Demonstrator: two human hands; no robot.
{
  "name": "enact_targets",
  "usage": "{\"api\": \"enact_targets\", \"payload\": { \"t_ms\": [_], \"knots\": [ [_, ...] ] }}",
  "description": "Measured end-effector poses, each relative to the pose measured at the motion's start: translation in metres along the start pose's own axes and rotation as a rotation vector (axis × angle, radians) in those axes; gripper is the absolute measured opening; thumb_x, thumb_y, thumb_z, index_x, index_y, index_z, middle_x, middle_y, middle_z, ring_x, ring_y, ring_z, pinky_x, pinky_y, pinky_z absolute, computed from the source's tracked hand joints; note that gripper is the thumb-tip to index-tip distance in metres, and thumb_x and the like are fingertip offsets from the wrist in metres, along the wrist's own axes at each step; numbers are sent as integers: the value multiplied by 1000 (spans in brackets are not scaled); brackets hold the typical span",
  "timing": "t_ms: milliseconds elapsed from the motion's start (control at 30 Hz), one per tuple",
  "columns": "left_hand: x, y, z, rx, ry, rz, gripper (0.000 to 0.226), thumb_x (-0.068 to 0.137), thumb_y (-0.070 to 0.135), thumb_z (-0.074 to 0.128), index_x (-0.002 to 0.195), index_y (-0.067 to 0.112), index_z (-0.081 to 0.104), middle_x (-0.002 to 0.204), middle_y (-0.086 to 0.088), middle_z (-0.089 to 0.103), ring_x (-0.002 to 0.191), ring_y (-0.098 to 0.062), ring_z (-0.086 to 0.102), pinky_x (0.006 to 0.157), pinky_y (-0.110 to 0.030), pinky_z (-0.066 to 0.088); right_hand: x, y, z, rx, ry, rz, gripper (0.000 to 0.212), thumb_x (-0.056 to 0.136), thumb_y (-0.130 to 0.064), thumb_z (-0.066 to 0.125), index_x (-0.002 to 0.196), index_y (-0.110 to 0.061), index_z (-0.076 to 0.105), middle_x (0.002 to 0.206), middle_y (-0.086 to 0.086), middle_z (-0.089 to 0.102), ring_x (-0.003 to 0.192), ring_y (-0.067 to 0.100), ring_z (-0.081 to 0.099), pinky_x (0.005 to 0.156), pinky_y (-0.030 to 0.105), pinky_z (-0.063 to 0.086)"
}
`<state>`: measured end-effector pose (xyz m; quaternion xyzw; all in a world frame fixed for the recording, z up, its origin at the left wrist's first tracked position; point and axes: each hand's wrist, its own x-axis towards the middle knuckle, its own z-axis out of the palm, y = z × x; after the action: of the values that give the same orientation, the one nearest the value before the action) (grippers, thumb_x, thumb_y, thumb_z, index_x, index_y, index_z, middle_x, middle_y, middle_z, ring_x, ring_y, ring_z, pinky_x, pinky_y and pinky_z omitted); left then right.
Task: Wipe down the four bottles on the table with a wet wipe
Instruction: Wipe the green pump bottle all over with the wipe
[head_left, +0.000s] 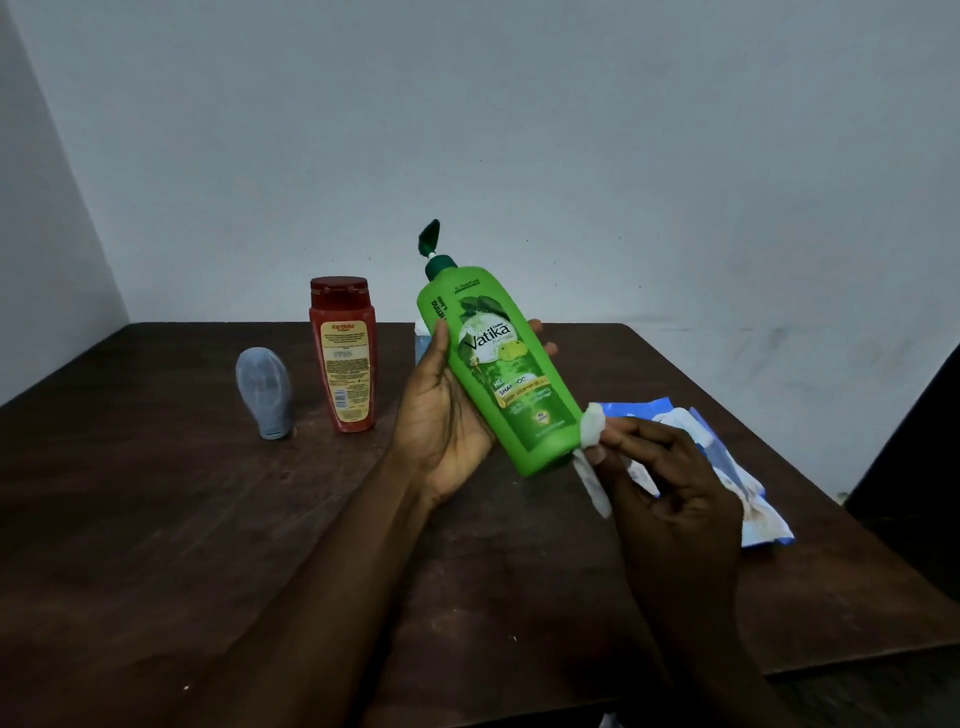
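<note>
My left hand (441, 415) grips a tall green pump bottle (501, 364) and holds it tilted above the dark wooden table (208, 519). My right hand (670, 499) pinches a white wet wipe (592, 431) against the bottle's lower right edge. A red bottle (343, 358) stands upright at the back left. A grey-blue tube bottle (265, 389) stands cap-down to its left. A light blue object (420, 343) peeks out behind my left hand, mostly hidden.
A blue and white wet wipe pack (727, 467) lies open on the table at the right, behind my right hand. The table's right edge runs close to a dark object (919, 467). Grey walls stand behind the table.
</note>
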<state>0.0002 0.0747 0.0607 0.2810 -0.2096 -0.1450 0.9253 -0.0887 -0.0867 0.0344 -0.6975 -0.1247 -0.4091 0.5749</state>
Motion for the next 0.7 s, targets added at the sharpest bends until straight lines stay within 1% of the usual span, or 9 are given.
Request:
{"api": "enact_targets", "payload": {
  "t_ms": [100, 167, 233, 300, 367, 467, 567, 667, 700],
  "knots": [
    [-7, 4, 8, 30, -48, -14, 47, 98, 27, 44, 138, 4, 54, 149, -22, 47, 136, -42, 46, 109, -60, 38, 4, -5, 2, 78, 86, 90, 18, 75, -20, 74, 90, -31, 72, 98, -7, 73, 95, 3, 69, 83, 11, 50],
    [-10, 7, 7, 86, -88, -4, 53, 93, 10, 47, 145, 2, 46, 153, -23, 40, 140, -46, 40, 109, -64, 36, 5, -7, 1, 127, 121, 137, 19, 74, -20, 74, 86, -35, 72, 94, -9, 74, 93, 3, 70, 82, 11, 50],
    [-13, 11, 5, 120, -140, 2, 65, 90, 2, 52, 151, 1, 32, 158, -23, 32, 143, -49, 33, 110, -67, 33, 3, -9, -1, 159, 139, 158, 22, 74, -19, 75, 80, -41, 76, 89, -10, 76, 93, 5, 70, 83, 13, 51],
    [-13, 13, 6, 145, -183, 6, 76, 89, 4, 63, 154, 2, 25, 159, -23, 30, 143, -49, 32, 109, -67, 34, 1, -11, -1, 193, 150, 168, 23, 73, -21, 75, 79, -44, 78, 91, -9, 76, 94, 9, 71, 83, 15, 53],
    [-12, 11, 7, 165, -193, 14, 83, 86, 10, 71, 154, 2, 24, 157, -23, 34, 141, -47, 37, 107, -66, 38, 1, -13, -2, 202, 156, 161, 22, 74, -21, 78, 80, -42, 78, 93, -8, 76, 95, 10, 71, 83, 16, 52],
    [-9, 7, 11, 158, -161, 48, 89, 81, 17, 79, 151, -1, 28, 153, -24, 41, 137, -45, 45, 100, -62, 47, 3, -18, 0, 96, 159, 51, 26, 77, -15, 80, 89, -37, 74, 92, -8, 74, 98, 6, 69, 85, 13, 50],
    [-8, 4, 15, 101, -124, 64, 83, 77, 21, 83, 144, -2, 40, 149, -26, 45, 132, -43, 51, 92, -58, 53, 8, -24, 6, 76, 170, -38, 24, 79, -5, 78, 95, -21, 72, 99, 2, 70, 97, -3, 66, 82, 9, 48],
    [-7, 5, 17, 52, -102, 81, 64, 74, 23, 86, 129, 2, 62, 142, -27, 52, 127, -43, 56, 88, -55, 55, 15, -29, 13, -15, 175, -164, 16, 82, -9, 76, 97, -14, 74, 97, 5, 71, 96, 6, 67, 85, 14, 49],
    [-6, 6, 17, 46, -93, 85, 63, 72, 25, 87, 127, 3, 64, 140, -26, 55, 126, -42, 57, 88, -54, 56, 17, -31, 15, -59, 179, -217, 16, 82, -9, 77, 98, -12, 74, 96, 5, 71, 96, 7, 67, 87, 15, 49]
  ]
}}
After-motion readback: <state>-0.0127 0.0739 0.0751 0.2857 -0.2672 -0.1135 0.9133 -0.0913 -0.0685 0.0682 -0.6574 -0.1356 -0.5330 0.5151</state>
